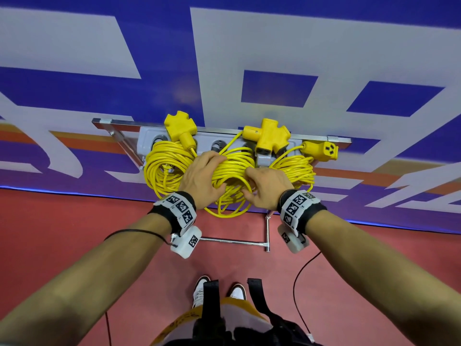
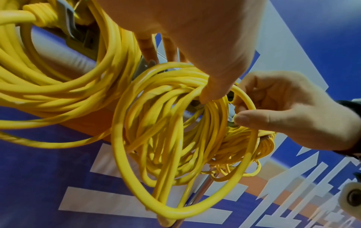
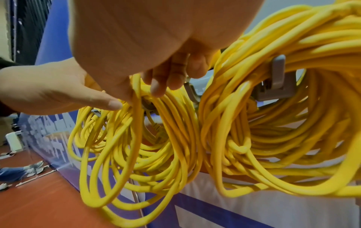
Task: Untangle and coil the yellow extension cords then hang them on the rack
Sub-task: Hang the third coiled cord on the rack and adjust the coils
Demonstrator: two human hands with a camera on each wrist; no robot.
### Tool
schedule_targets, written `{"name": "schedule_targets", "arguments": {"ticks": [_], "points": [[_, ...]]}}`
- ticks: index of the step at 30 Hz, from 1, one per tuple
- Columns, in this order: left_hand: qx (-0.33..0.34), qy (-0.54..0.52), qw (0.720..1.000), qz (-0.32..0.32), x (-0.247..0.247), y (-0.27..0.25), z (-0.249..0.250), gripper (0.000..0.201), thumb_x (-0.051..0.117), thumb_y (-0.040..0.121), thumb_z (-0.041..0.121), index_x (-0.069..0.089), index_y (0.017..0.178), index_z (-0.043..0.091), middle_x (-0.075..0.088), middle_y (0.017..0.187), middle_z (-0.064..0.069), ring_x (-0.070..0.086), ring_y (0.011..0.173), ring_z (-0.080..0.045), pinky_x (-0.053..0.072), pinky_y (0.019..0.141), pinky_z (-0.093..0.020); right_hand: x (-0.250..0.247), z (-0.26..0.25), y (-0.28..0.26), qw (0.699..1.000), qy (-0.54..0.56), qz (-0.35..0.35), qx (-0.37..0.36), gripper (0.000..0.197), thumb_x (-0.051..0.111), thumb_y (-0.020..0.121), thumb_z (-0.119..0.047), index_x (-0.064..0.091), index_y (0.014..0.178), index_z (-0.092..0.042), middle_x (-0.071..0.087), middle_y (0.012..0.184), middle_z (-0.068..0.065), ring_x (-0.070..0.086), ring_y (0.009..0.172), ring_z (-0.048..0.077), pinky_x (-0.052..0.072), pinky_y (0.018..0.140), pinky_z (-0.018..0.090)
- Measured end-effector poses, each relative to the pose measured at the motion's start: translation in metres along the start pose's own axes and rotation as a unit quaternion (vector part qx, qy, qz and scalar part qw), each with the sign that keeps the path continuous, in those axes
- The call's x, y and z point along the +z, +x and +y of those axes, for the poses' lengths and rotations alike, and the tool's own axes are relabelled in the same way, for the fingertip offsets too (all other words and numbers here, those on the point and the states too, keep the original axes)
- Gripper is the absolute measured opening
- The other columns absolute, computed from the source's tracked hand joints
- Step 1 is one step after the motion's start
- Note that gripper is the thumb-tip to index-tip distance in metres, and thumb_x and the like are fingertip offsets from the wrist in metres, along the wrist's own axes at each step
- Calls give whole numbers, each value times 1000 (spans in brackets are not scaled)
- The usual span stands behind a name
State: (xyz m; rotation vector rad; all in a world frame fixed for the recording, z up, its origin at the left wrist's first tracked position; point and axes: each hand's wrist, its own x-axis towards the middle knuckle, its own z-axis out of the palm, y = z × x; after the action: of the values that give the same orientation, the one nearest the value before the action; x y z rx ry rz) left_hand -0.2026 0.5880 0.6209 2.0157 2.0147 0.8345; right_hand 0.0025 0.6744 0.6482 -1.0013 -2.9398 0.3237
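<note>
Three yellow cord coils hang on a grey rack [image 1: 147, 136] against the wall: a left coil [image 1: 163, 168], a middle coil [image 1: 232, 171] and a right coil [image 1: 296, 169]. My left hand [image 1: 202, 176] grips the middle coil's left side, fingers over the top and thumb underneath [image 2: 207, 92]. On its right side my right hand [image 1: 267, 188] has its fingers curled round several strands [image 3: 166, 83]. Yellow three-way outlet heads [image 1: 178, 126] [image 1: 268, 134] and a single socket [image 1: 321, 151] rest on the rack's top. A grey hook [image 3: 277, 80] carries the right coil.
A blue and white banner [image 1: 274, 58] backs the rack. Its metal stand foot [image 1: 234, 242] lies on the red floor below my hands. A thin black cable [image 1: 298, 283] runs across the floor at right. My shoes [image 1: 199, 290] are close to the stand.
</note>
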Motion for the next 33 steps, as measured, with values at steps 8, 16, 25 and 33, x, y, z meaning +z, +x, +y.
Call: {"name": "schedule_targets", "arguments": {"ticks": [8, 16, 25, 33], "points": [[-3, 52, 999, 15, -1, -4, -2, 67, 73, 67, 31, 55, 130, 17, 53, 129, -6, 50, 119, -29, 43, 93, -46, 1, 14, -10, 996, 58, 41, -47, 30, 54, 99, -29, 62, 119, -9, 65, 103, 16, 65, 88, 38, 52, 63, 45], [18, 57, 998, 36, 12, 4, 15, 45, 69, 70, 19, 57, 112, 28, 53, 128, 1, 47, 122, -24, 30, 96, -50, 4, 32, -24, 985, 130, 111, 38, 16, 75, 83, -10, 64, 93, -4, 62, 89, 16, 61, 81, 37, 47, 68, 38], [111, 37, 992, 39, 18, 8, 13, 34, 65, 83, 12, 65, 112, 31, 56, 129, -4, 46, 126, -27, 25, 99, -53, 5, 47, -29, 990, 61, 123, -29, 13, 72, 82, -16, 67, 81, -5, 61, 79, 14, 63, 64, 33, 50, 49, 34], [138, 50, 988, 38, 24, 25, 22, 26, 59, 90, 22, 74, 110, 26, 64, 127, -1, 51, 125, -26, 32, 93, -50, 11, 42, -26, 987, 56, 152, 1, 26, 51, 92, -26, 72, 90, -12, 68, 89, 9, 67, 77, 32, 54, 50, 38]]}}
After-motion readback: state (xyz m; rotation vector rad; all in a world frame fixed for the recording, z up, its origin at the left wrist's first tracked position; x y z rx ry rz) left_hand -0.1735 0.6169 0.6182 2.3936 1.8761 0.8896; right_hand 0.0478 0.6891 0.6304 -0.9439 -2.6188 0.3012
